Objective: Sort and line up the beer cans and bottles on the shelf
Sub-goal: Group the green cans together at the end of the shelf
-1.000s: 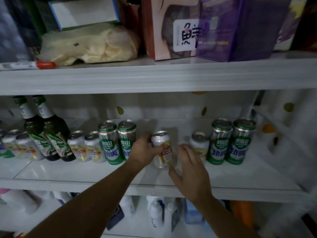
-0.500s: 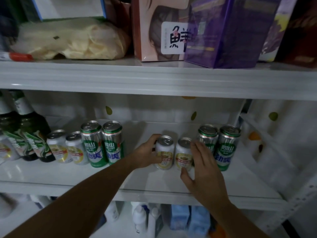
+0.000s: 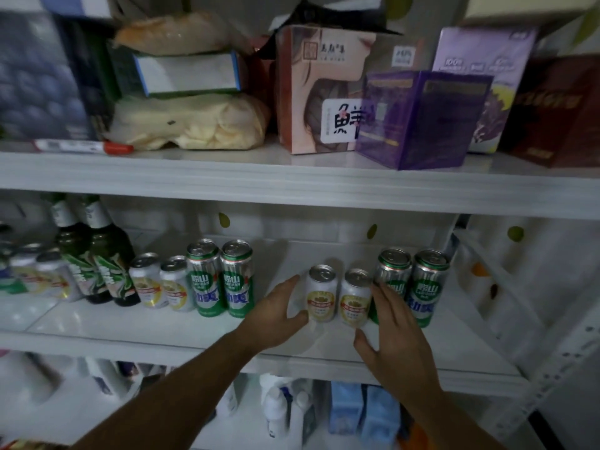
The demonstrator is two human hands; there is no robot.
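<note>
On the white middle shelf (image 3: 162, 326) two short silver cans with gold labels stand side by side. My left hand (image 3: 279, 315) cups the left short can (image 3: 321, 293), thumb behind and fingers in front. My right hand (image 3: 394, 332) is spread open just right of the right short can (image 3: 354, 300), its fingers overlapping a tall green can (image 3: 393, 267). A second tall green can (image 3: 430, 287) stands beside that one. Further left stand two tall green cans (image 3: 220, 277), two short cans (image 3: 162, 284), two green bottles (image 3: 97, 254) and more blurred cans (image 3: 39, 277).
The upper shelf carries a pink box (image 3: 311, 102), a purple box (image 3: 418, 121), a pale bag (image 3: 194, 121) and a marker (image 3: 84, 146). White bottles and blue packs (image 3: 360, 414) fill the bottom shelf. The perforated upright (image 3: 552, 358) closes the right side.
My left hand carried its short can rightward until it stood against the other short can, which also shifted beside the tall green pair. The view tilted upward.
</note>
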